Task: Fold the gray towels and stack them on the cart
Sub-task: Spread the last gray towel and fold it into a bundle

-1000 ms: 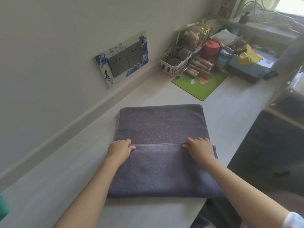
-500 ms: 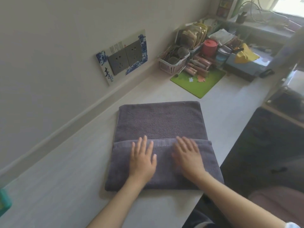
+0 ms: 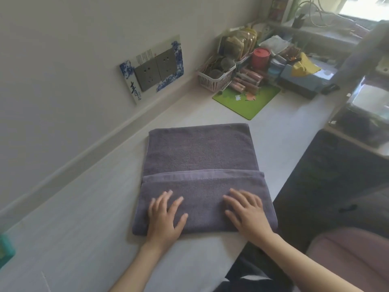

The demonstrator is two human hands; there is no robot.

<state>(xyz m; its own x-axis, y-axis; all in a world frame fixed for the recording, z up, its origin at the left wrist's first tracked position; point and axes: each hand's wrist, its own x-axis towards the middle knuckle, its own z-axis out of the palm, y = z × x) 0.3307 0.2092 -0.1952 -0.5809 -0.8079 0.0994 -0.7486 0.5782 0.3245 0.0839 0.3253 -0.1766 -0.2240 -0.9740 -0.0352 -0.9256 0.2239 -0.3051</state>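
Gray towel (image 3: pixel 200 148) lies on tabletop (image 3: pixel 88 224) near its near edge, near third folded over. Your left hand (image 3: pixel 165 218) and right hand (image 3: pixel 248 216) lie flat on that flap — fingers straight, spread, grasping nothing. Step: pressing fold. Next, likely — grasp folded edge, turn it onto far part, corners aligned. Cart not in view.

My left hand (image 3: pixel 165 218) and right hand (image 3: pixel 248 216) cover parts of the gray towel (image 3: pixel 200 157), so I cannot see the cloth beneath them. A teal object (image 3: pixel 5 250) is cut off by the left edge. The clutter (image 3: pixel 263 60) at the surface's far end is too small and blurred to identify.
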